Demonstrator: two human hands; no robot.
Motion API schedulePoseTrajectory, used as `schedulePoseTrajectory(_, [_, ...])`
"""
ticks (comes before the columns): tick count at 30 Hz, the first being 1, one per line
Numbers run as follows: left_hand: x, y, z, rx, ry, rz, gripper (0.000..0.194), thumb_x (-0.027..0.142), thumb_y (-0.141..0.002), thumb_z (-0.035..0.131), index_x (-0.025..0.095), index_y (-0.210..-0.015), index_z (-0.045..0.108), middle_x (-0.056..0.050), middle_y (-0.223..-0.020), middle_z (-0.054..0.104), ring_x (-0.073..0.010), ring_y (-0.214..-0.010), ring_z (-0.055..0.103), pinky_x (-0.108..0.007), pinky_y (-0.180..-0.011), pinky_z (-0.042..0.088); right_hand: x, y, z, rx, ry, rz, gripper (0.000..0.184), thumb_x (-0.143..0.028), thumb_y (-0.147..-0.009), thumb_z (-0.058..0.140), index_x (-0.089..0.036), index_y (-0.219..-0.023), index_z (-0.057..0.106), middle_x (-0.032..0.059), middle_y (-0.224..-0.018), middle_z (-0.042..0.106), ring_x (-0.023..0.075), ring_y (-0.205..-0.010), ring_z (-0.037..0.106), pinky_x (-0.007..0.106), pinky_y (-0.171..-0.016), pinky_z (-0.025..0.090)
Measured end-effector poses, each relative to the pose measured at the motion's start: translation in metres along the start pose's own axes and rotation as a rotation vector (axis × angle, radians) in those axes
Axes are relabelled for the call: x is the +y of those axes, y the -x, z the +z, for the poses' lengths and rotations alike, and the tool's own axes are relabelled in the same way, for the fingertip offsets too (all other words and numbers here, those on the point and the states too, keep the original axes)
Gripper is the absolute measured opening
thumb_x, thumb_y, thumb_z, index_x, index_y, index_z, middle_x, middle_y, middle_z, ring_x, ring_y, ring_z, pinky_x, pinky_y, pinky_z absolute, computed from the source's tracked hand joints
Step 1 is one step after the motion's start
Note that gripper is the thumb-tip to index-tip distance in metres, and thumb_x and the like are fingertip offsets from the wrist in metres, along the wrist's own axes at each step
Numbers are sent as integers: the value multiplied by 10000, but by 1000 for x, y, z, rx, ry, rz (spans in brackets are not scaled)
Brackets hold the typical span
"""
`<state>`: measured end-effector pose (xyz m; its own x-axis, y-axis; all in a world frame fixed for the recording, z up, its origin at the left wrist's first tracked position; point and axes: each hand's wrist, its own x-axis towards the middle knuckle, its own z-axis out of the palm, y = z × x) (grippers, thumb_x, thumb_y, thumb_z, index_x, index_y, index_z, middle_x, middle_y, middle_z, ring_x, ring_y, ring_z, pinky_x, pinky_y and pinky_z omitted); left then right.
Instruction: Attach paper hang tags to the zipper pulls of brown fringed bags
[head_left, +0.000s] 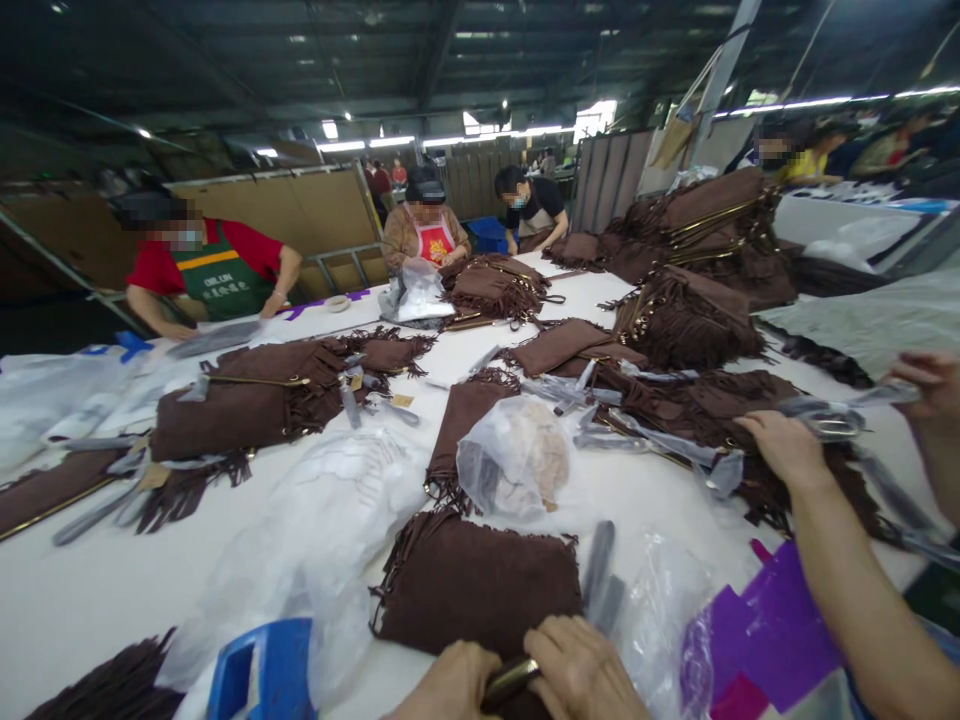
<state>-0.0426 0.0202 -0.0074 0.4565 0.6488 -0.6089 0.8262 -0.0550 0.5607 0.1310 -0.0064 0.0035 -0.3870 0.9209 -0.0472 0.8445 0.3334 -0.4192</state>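
A brown suede fringed bag (480, 580) lies flat on the white table (90, 590) right in front of me. At its near edge my left hand (450, 688) and my right hand (583, 668) are both closed around a dark glossy bar (510, 683) that pokes out between them. What the bar joins to is hidden under my hands. A grey sleeve-like strip (600, 570) rests just beyond my right hand, at the bag's right side.
Clear plastic bags (514, 455) and a blue object (262, 665) surround the bag; purple sheets (780, 620) lie at the right. A co-worker's arm and hands (787, 445) handle wrapped straps there. Piles of brown fringed bags (690, 320) cover the table. Several other people work along the far side.
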Motion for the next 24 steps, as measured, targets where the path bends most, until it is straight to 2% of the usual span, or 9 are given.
schedulePoseTrajectory(3, [7, -19, 1, 79, 143, 58, 175, 268, -632, 559, 179, -763, 633, 38, -661, 584, -134, -636, 508, -203, -545, 329, 1, -24, -12, -76, -267, 47, 60, -201, -763, 559, -216, -787, 613, 10, -804, 649, 175, -766, 595, 271, -687, 432])
schedulePoseTrajectory(5, [8, -32, 2, 160, 134, -23, 182, 276, -660, 527, 180, -781, 622, 16, -713, 609, -156, -704, 536, -219, -600, 348, 11, -43, -17, -39, -438, 75, 161, -279, -832, 470, -220, -863, 616, 13, -855, 653, 157, -812, 595, 259, -736, 436])
schedulePoseTrajectory(7, [6, -43, 4, 216, 83, -138, 172, 288, -659, 527, 184, -769, 609, -5, -741, 621, -175, -742, 545, -236, -632, 353, 27, -65, -14, 17, -490, 103, 241, -295, -844, 420, -200, -980, 595, 47, -956, 647, 170, -900, 584, 281, -810, 434])
schedulePoseTrajectory(11, [-2, -55, 6, 214, 75, -187, 149, 304, -628, 558, 201, -729, 595, 1, -739, 624, -173, -732, 554, -238, -634, 350, 59, -107, 13, 61, -425, 186, 388, -218, -774, 441, -146, -1149, 512, 121, -1168, 574, 207, -1019, 551, 352, -913, 411])
schedulePoseTrajectory(14, [-7, -57, 5, 178, 116, -191, 142, 297, -611, 570, 207, -719, 596, 20, -719, 622, -164, -716, 559, -228, -607, 343, 79, -132, 32, 107, -357, 260, 452, -185, -736, 451, -142, -1185, 478, 126, -1187, 560, 217, -1058, 535, 365, -933, 410])
schedulePoseTrajectory(16, [-10, -58, 4, 156, 143, -207, 154, 296, -597, 584, 213, -727, 602, 30, -723, 624, -164, -731, 564, -221, -602, 341, 93, -144, 36, 178, -291, 331, 476, -173, -750, 415, -109, -1221, 427, 152, -1220, 521, 233, -1147, 465, 378, -974, 373])
schedulePoseTrajectory(21, [-12, -65, 4, 146, 193, -224, 147, 287, -573, 607, 235, -711, 615, 51, -696, 619, -162, -740, 562, -209, -601, 342, 127, -159, 18, 367, -102, 459, 527, -104, -769, 321, -35, -1289, 279, 206, -1374, 296, 281, -1302, 210, 458, -1040, 248])
schedulePoseTrajectory(22, [-12, -66, 3, 144, 190, -228, 142, 280, -573, 607, 238, -708, 617, 53, -690, 618, -163, -737, 561, -210, -606, 343, 132, -159, 13, 381, -65, 459, 521, -86, -763, 319, -44, -1282, 297, 197, -1375, 297, 283, -1302, 206, 468, -1039, 238])
schedulePoseTrajectory(24, [-11, -69, 2, 125, 177, -242, 135, 273, -581, 602, 244, -711, 622, 50, -686, 620, -173, -737, 563, -218, -621, 349, 136, -160, 4, 367, -3, 441, 471, -65, -760, 327, -80, -1224, 403, 170, -1335, 377, 271, -1265, 287, 444, -1025, 259])
